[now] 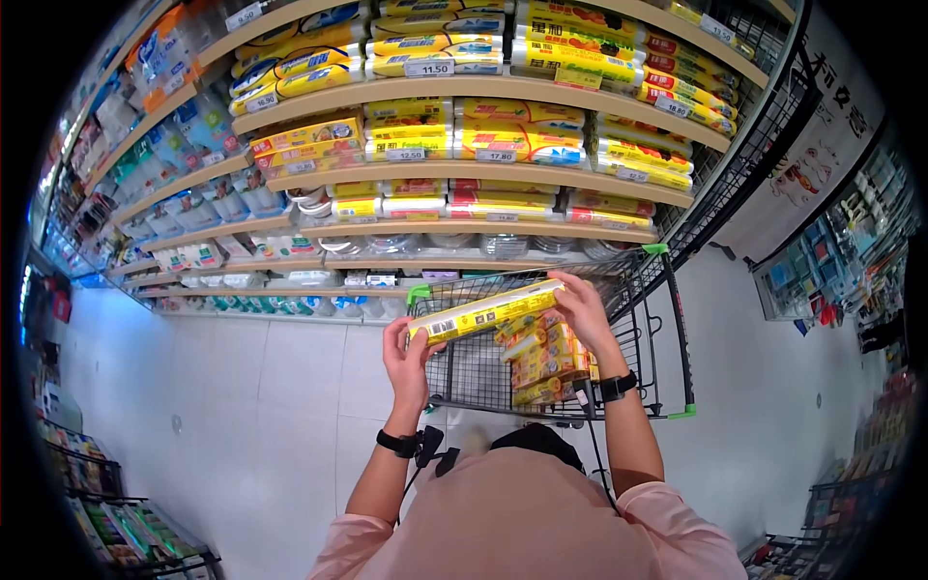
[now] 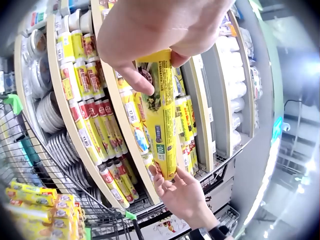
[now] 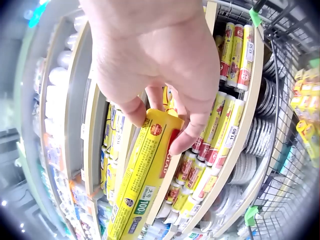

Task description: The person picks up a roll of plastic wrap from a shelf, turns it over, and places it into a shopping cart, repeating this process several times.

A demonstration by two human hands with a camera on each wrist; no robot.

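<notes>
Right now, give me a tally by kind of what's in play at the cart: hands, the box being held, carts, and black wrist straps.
Hands, left hand and right hand: 2
Held box, one yellow box gripped at its ends by both hands: 1
Carts, one shopping cart: 1
Black straps, left wrist strap and right wrist strap: 2
Total: 6

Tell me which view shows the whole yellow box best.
Head view: the yellow box shows end to end between left hand and right hand. Left wrist: left hand covers one end; right wrist: it reaches the frame edge.
</notes>
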